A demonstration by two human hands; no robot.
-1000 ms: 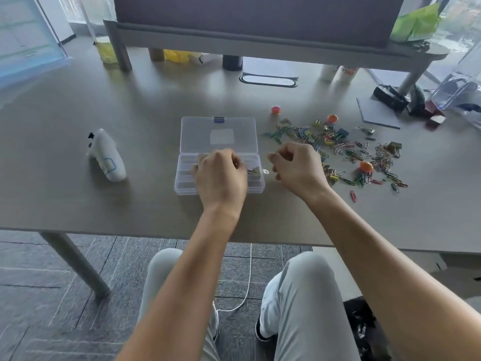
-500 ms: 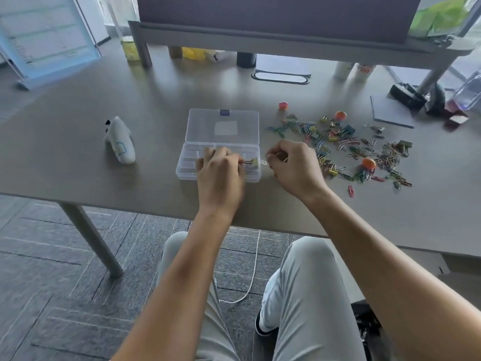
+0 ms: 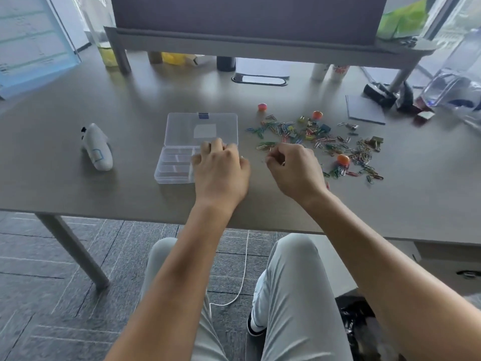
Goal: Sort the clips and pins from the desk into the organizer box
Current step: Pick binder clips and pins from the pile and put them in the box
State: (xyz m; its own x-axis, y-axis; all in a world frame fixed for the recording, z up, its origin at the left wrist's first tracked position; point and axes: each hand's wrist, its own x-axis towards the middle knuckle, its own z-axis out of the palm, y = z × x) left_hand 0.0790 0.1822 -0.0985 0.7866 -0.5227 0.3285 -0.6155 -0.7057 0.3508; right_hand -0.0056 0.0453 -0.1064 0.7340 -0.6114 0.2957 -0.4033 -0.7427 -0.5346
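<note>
The clear organizer box [image 3: 173,166] lies open on the desk, its lid [image 3: 203,127] folded back flat. My left hand [image 3: 221,173] rests over the box's right compartments with its fingers curled down, hiding whatever is under them. My right hand [image 3: 295,169] hovers just right of the box, thumb and forefinger pinching something small that looks like a clip. A scattered pile of coloured paper clips [image 3: 325,145], a few binder clips and orange round pins [image 3: 343,159] spreads across the desk to the right.
A white handheld device [image 3: 96,147] lies left of the box. A grey pad [image 3: 364,110], dark objects and a clear container [image 3: 453,89] sit at the back right. A raised shelf [image 3: 260,52] spans the back. The desk's front edge [image 3: 130,217] is near my wrists.
My left hand has slid a little farther over the box's right compartments, covering the clip seen by its fingers before. My right hand stays beside the box, still pinched.
</note>
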